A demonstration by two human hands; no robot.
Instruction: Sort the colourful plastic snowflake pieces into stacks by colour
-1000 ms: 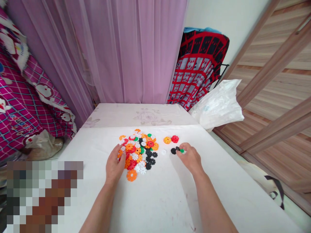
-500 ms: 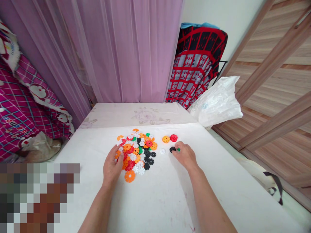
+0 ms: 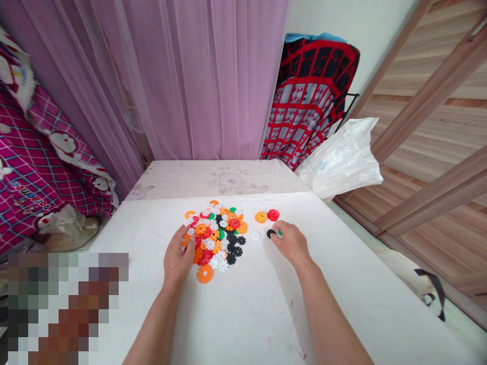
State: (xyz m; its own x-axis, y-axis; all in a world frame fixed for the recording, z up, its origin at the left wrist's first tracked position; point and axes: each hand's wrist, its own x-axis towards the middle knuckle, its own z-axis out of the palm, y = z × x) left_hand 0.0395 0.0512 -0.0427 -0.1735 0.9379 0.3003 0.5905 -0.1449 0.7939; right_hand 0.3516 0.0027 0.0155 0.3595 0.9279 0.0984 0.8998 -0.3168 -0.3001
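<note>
A loose heap of flower-shaped plastic discs [image 3: 209,244] in orange, red, white, green and black lies on the white tabletop. My left hand [image 3: 178,256] rests at the heap's left side, with fingers apart and touching its edge. To the right of the heap, my right hand [image 3: 292,243] is low over the table, its thumb and fingertips closed at a black disc [image 3: 270,233]. A green disc [image 3: 280,232] shows partly between the fingers. Beside them lie a white disc [image 3: 256,235], a yellow-orange disc [image 3: 261,217] and a red disc [image 3: 273,215].
The table [image 3: 236,319] is covered with a white cloth. A white plastic bag [image 3: 342,157] hangs at its far right corner. Behind are a purple curtain [image 3: 201,76] and a red-and-black patterned cloth [image 3: 304,106]. Wooden doors [image 3: 426,132] stand on the right.
The whole view has shifted slightly. Both hands stay almost where they were, the right one still at the black disc and the left one at the heap.
</note>
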